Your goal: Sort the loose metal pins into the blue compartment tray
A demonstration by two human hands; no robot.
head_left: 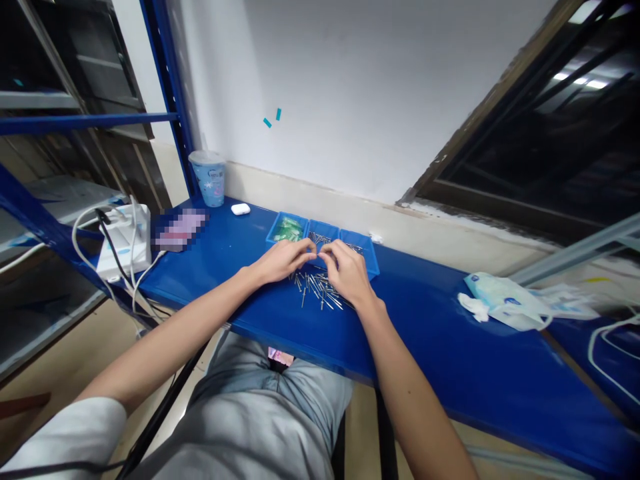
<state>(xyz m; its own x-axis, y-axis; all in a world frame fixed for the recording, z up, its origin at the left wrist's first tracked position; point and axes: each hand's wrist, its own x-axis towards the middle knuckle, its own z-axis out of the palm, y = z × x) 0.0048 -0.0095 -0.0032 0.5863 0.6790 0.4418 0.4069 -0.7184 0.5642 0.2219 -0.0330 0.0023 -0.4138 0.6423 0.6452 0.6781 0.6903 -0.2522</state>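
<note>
Grey clothing (pixel 250 433) on the person's torso and lap fills the bottom of the view, with both bare forearms reaching past it over the blue desk (pixel 425 347). The left hand (pixel 280 260) and the right hand (pixel 351 272) meet almost tip to tip, their fingers (pixel 303 247) bent and drawn into narrow pinches; whether anything small sits between them, I cannot tell. Just below and between the hands, a loose pile of thin metal pins (pixel 319 288) lies on the desk, pointing every which way. Directly behind the hands stand three blue trays side by side: the left tray (pixel 271 232) holds green pieces (pixel 289 230), the middle tray (pixel 324 224) holds metal pieces, and the right tray (pixel 369 255), partly covered by the right hand, also has some metal pieces inside. Farther left are a small white case (pixel 241 209), a lidded blue cup (pixel 213 183), a pixelated flat object (pixel 181 229) and a white power strip (pixel 125 243) with cables. Well off to the right lie a crumpled tissue (pixel 473 307) and a soft pale green pack (pixel 507 303).
</note>
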